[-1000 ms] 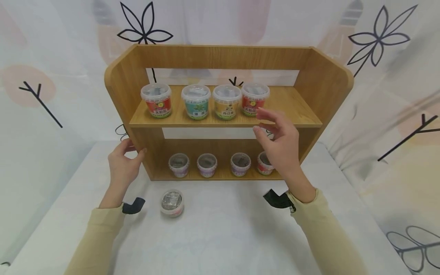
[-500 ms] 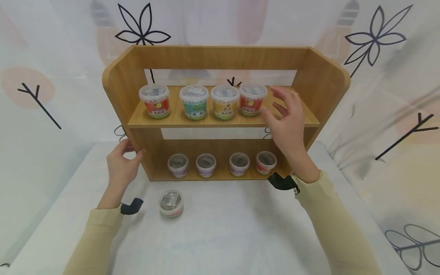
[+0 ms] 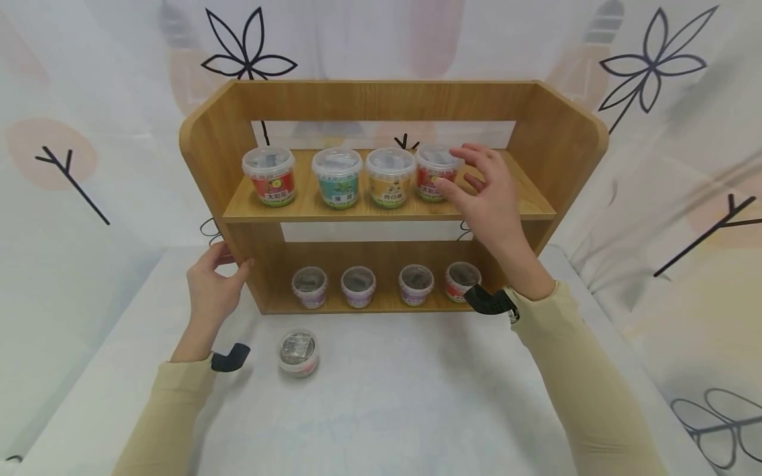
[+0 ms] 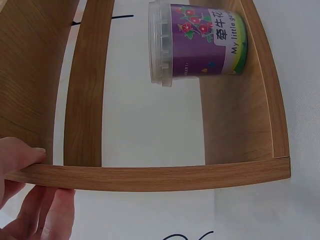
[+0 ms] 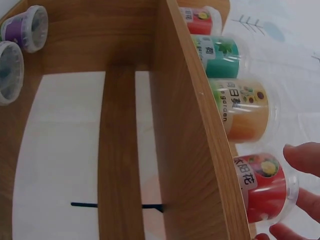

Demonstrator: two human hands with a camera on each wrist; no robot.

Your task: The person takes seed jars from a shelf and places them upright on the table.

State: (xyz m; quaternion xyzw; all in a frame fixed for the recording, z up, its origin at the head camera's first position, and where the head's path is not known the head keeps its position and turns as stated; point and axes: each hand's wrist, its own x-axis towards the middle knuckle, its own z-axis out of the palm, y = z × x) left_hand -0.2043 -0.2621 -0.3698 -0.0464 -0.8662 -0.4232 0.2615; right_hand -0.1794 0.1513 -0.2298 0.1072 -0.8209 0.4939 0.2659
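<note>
My left hand (image 3: 214,284) pinches the left side panel of a two-tier wooden shelf (image 3: 381,99). In the left wrist view the thumb lies inside the panel's edge and the fingers outside it. My right hand (image 3: 491,198) is at a red-labelled plastic tub (image 3: 427,182), rightmost on the upper tier. Its thumb and fingers are spread beside the tub; the right wrist view shows fingertips near the clear lid, and firm contact cannot be told. Left of that tub stand a yellow-labelled tub (image 3: 389,188), a teal-labelled tub (image 3: 339,188) and another red-labelled tub (image 3: 275,185).
On the lower tier stand purple-labelled tubs (image 3: 309,291) and a red-labelled tub (image 3: 457,291) at the right. A small lidded tub (image 3: 299,360) sits on the white tabletop (image 3: 381,403) before the shelf. A patterned cloth (image 3: 369,39) hangs behind.
My right hand first moved right, from in front of the rightmost upper tub to its right side, then back left toward it. The left hand stays on the side panel.
</note>
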